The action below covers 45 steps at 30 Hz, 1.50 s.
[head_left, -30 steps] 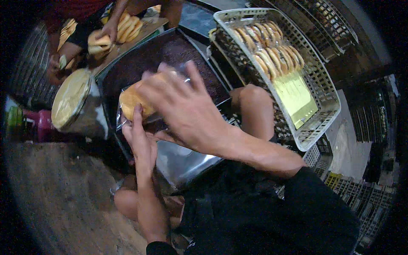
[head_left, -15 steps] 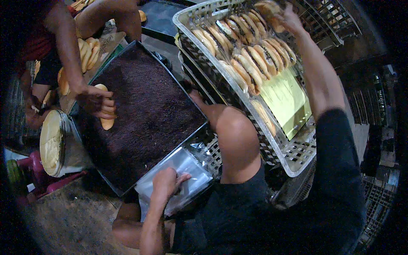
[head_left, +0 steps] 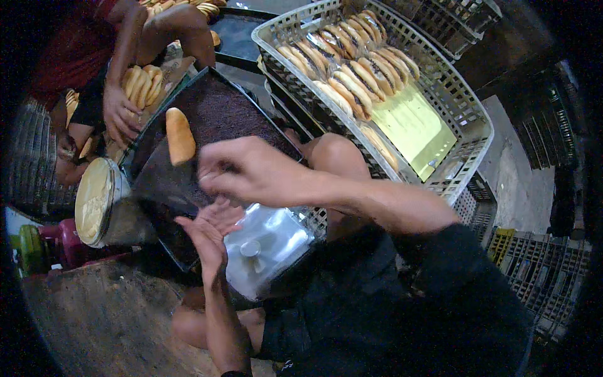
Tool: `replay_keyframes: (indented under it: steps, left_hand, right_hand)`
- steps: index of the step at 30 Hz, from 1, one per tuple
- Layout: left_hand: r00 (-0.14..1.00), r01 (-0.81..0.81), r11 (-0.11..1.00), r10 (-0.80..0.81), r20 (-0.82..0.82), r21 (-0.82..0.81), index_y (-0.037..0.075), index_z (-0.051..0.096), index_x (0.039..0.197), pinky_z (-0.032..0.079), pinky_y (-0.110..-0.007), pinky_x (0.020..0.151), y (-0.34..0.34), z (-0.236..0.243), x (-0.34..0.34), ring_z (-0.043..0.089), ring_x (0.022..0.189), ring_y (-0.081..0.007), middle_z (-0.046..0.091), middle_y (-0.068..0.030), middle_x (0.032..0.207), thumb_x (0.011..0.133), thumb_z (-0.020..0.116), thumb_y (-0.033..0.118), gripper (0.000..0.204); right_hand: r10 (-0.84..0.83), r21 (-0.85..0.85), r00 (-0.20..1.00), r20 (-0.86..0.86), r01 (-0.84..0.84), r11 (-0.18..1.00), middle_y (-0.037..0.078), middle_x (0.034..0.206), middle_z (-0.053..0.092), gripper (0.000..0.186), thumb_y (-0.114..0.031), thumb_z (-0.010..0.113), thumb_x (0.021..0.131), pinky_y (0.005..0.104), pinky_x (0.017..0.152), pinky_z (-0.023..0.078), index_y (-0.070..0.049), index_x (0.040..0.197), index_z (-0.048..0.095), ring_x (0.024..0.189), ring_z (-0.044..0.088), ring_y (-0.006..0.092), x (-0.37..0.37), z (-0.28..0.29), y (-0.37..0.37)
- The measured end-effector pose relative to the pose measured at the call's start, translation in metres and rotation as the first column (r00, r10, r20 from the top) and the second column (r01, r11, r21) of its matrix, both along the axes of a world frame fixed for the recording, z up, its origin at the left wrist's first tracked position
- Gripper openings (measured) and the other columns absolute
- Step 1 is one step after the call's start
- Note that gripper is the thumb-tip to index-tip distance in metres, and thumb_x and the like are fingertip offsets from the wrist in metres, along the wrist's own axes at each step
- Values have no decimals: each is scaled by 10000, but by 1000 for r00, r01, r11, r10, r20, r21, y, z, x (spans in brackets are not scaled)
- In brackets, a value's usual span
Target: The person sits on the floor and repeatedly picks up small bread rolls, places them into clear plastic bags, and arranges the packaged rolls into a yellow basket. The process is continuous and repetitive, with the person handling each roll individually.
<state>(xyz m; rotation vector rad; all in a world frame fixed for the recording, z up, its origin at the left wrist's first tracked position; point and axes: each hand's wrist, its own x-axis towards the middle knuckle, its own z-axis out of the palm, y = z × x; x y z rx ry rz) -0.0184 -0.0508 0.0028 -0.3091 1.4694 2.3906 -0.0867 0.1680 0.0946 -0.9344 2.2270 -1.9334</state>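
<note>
Over the large tray of dark, crumbly filling [head_left: 232, 113], my right hand [head_left: 254, 173] is closed and smeared by motion. From its fingertips a see-through plastic bag [head_left: 160, 182] spreads leftward over the filling. Just below, my left hand [head_left: 212, 229] is open, palm up and fingers apart. A long bread roll [head_left: 181, 138] lies on the filling beyond the bag. Beside my left hand rests a stack of clear plastic bags [head_left: 282, 232], with a small round whitish piece [head_left: 250, 249] on top.
At the right stands a grey plastic crate [head_left: 440, 179] with rows of bagged filled rolls [head_left: 370, 78] and a yellow sheet [head_left: 418, 132]. A tub of pale cream [head_left: 95, 201] is at the left. Behind it, a co-worker's hand [head_left: 119, 116] is near plain rolls [head_left: 143, 85].
My right hand has come from the crate to the tray. My left hand has lifted off the bag stack and opened. The co-worker's hand has withdrawn, leaving the roll on the filling.
</note>
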Motion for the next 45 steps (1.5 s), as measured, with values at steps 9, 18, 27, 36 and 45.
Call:
replay_keyframes:
  steps: [9,18,27,36,45]
  left_hand:
    - [826,-529,847,499,-261,-56,-7,639,972,536,-341,770,-26,37,12,662,840,-203,685,-112,906,959,640,334,341]
    - [310,-950,299,870,-383,-89,-65,650,1001,554,-358,816,-113,60,-7,654,853,-221,677,-149,947,931,658,418,488]
    - [409,-844,532,716,-566,62,-11,459,1221,568,-380,911,-137,44,0,646,974,-265,576,-194,1202,1011,410,543,593]
    - [487,-851,523,819,-303,46,56,447,1370,435,-476,1074,-101,47,-21,551,1173,-320,532,-153,1303,976,516,459,568]
    - [589,-784,618,770,-247,57,25,457,1357,500,-461,959,-162,14,4,531,1164,-296,533,-165,1262,1026,370,536,615]
  right_hand:
    - [-6,-313,659,752,364,877,62,737,621,207,-187,588,980,286,621,536,19,1001,591,695,642,130,89,-48,-24]
    - [-621,486,756,-208,631,605,248,1442,437,828,-424,709,851,594,1152,177,-43,1469,311,1423,270,426,-51,-130,-155]
    - [-523,592,813,-256,560,580,174,1478,424,819,-421,722,790,656,1150,102,-17,1424,396,1418,268,443,-97,-155,-162]
    - [-568,604,770,-290,608,515,138,1314,573,583,-419,655,848,652,1145,111,-72,1305,550,1381,323,421,-115,-147,-167]
    - [-419,567,897,-139,419,709,250,1376,513,1017,-696,671,742,654,1120,193,23,1413,412,1329,445,383,-32,-94,-110]
